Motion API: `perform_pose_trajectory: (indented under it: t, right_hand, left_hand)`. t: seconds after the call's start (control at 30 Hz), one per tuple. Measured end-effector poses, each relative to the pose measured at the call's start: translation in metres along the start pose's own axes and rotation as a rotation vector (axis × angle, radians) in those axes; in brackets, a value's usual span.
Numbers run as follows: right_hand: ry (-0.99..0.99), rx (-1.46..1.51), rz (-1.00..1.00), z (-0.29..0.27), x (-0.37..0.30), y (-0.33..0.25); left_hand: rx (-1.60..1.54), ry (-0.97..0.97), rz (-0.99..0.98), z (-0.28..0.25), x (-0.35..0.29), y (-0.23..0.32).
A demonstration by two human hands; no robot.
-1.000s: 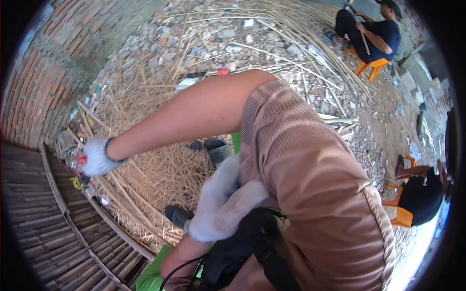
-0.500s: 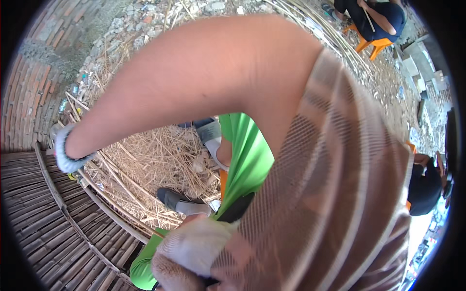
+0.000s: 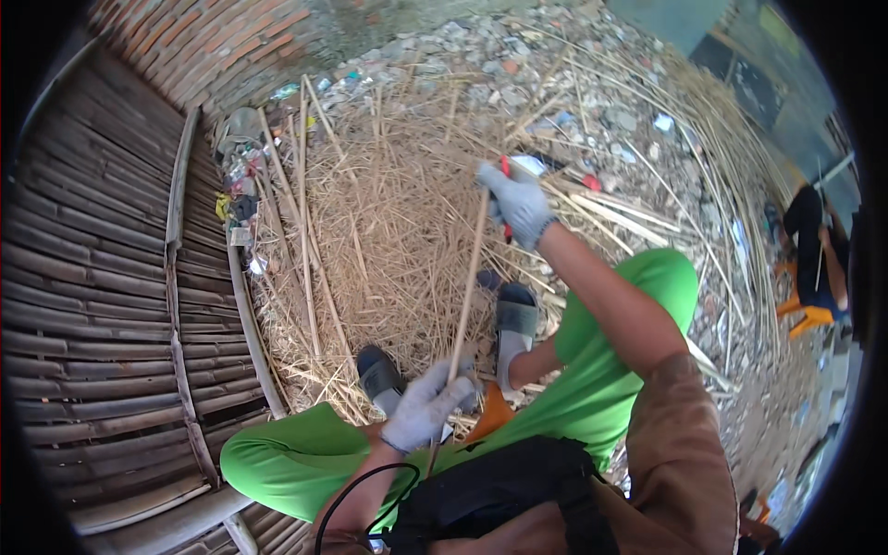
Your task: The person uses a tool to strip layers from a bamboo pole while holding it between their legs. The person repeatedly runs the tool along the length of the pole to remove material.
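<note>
My left hand [image 3: 424, 407], in a pale work glove, is closed round the lower part of a long thin stick [image 3: 472, 277] above my lap. The stick slants up and away, and its far end meets my gloved right hand [image 3: 521, 208]. Closed in that right hand is a red-handled tool [image 3: 506, 166]; red shows above and below the fingers. My grip hides most of the tool, so its exact kind cannot be made out. Whether the right fingers also pinch the stick is unclear.
Loose straw-like shavings [image 3: 398, 222] cover the ground before my sandals [image 3: 379, 372]. A slatted bamboo platform [image 3: 92, 342] stands at left, with long canes [image 3: 305, 222] beside it. More sticks [image 3: 629, 217] lie at right on rubble. A person [image 3: 819, 245] sits farther right near an orange stool [image 3: 807, 317].
The right arm, which stretched across the view to the far left, has drawn back to the middle. The view has swung, and both hands, the stick and the red-handled tool now show.
</note>
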State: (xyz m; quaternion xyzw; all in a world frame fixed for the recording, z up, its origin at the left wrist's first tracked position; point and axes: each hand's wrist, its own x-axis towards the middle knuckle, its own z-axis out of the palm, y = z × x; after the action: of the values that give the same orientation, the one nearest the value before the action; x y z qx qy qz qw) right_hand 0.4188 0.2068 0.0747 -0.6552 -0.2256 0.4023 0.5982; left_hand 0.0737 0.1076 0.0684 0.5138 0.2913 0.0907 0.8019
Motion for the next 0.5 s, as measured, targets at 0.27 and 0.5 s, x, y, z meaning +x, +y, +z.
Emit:
perform_pose_trajectory:
  t: [0.27, 0.5]
  right_hand:
    - [-0.199, -0.35, -0.06, 0.022, -0.022, 0.011]
    - [-0.454, -0.249, 0.245, 0.05, -0.06, 0.039]
  left_hand:
    - [-0.086, 0.263, -0.027, -0.01, 0.012, 0.016]
    - [-0.131, 0.287, -0.048, -0.025, 0.0, -0.009]
